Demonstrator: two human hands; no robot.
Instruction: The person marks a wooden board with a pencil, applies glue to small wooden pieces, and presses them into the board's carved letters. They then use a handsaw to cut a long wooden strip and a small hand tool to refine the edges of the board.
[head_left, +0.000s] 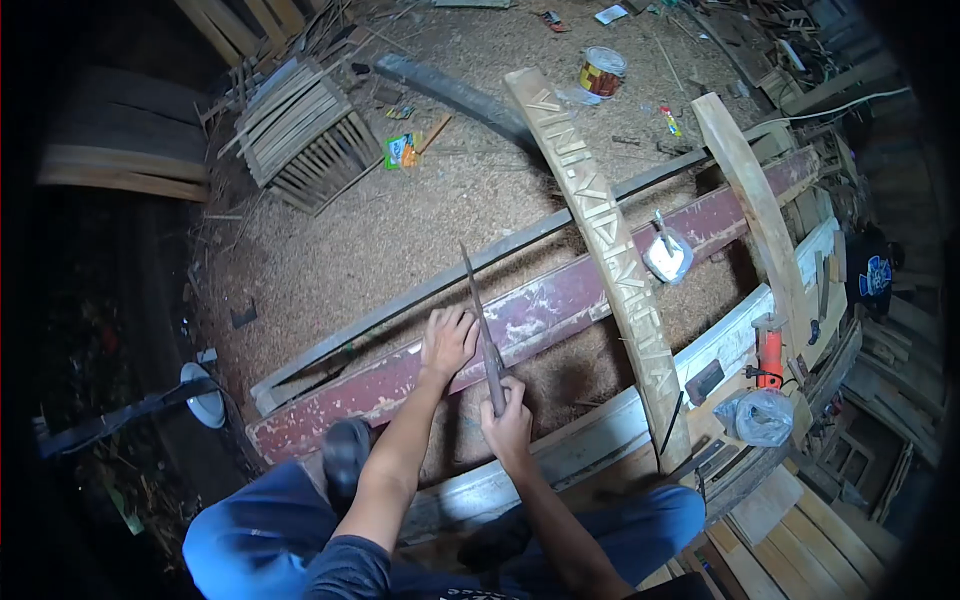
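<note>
My right hand (509, 421) is closed round the lower end of a long, narrow, dark tool with a pointed tip (484, 325). It looks like a saw or a long knife seen nearly edge-on; the exact kind does not show. The tool slants up and away, crossing above a worn red beam (540, 308) with chipped paint. On the near part of that beam lies my left hand (449, 342), fingers stretched out, just left of the blade. Whether its fingertips touch the blade, I cannot make out.
A board with carved letters (607, 222) crosses the beam at right, near a tub of white stuff (668, 257). Beyond stands a curved plank (748, 185). A red power tool (769, 358) and a plastic bag (757, 417) lie right. A paint can (602, 73) stands on sawdust.
</note>
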